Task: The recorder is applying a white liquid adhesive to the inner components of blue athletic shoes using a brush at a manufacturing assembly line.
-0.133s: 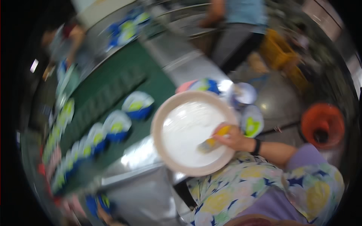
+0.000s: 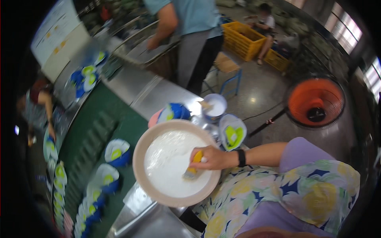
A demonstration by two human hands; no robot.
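Observation:
My right hand [image 2: 212, 158], with a black band at the wrist, is closed round the yellow handle of a flat brush [image 2: 191, 171]. The brush tilts down, its bristles at the surface of a white liquid [image 2: 168, 156]. A wide beige basin [image 2: 139, 174] holds this liquid, and my hand is over its right side. My left hand is out of sight. Just beyond the basin lies a blue, white and lime-green cupped piece [image 2: 174, 112]. Another white and lime-green piece [image 2: 233, 133] is beside my right wrist, near a small tub of white stuff [image 2: 216, 106].
A green conveyor belt [image 2: 127, 113] on the left carries rows of blue-and-white cupped pieces [image 2: 118, 152]. An orange fan [image 2: 315, 101] stands at right. Beyond are a stool [image 2: 228, 63], yellow crates [image 2: 242, 39], a standing co-worker [image 2: 194, 20] and another person [image 2: 37, 103] at far left.
The whole view has swung, so the basin and my right hand appear further left and lower. My hand still grips the brush in the basin. The picture is sharper now.

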